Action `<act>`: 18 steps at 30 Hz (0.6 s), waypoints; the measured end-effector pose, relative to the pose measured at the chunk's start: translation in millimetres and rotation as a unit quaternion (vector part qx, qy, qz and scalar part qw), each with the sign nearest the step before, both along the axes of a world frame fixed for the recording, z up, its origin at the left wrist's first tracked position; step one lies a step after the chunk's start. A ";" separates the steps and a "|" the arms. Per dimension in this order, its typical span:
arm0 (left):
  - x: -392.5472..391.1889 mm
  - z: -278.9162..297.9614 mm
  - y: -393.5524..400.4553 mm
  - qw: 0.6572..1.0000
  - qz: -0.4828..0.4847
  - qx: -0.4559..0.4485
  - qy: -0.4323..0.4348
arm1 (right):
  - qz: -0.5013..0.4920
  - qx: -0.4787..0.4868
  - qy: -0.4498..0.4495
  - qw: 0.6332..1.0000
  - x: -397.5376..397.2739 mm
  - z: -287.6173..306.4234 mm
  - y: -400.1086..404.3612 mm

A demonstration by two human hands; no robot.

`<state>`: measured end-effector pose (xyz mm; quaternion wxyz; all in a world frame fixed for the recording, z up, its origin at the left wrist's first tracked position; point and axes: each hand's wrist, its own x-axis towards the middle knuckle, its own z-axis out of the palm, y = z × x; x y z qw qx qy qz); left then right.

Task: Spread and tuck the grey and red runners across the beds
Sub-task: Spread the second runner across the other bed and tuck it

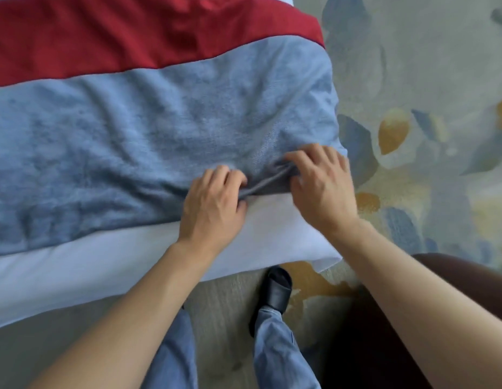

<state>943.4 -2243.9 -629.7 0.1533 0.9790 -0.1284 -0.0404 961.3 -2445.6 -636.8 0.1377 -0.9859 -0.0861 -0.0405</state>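
Grey runner (148, 130) hem pinched in left hand (213, 209) and right hand (322, 186), probably; uneven pull skews red runner (126, 40).

Place: a bedroom, likely a hotel room, though I can't be sure.
Bed: a white sheet (103, 265) under a grey runner (131, 136) and red runner (103, 37) laid across it.
Floor: patterned carpet (412, 80) in grey, blue and ochre, running right up beside my bed.
Seat: a dark brown chair (454, 273) at my right.
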 end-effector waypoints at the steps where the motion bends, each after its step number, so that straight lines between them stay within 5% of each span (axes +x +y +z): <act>1: 8.6 -0.2 -13.2 1.000 -0.008 -0.005 -0.003 | -0.016 -0.006 -0.001 1.000 6.3 -1.2 -13.2; 9: 6.9 -1.7 -69.9 0.996 -0.087 -0.026 -0.006 | -0.017 0.016 0.001 1.000 -22.5 -5.2 -48.6; 14: 6.0 11.4 -95.7 0.990 -0.111 -0.053 -0.071 | -0.160 0.069 -0.006 0.985 -48.7 -6.1 -57.5; 18: -2.1 2.3 -118.6 0.982 -0.177 -0.038 -0.054 | -0.136 0.073 0.024 0.988 -68.2 -15.9 -65.9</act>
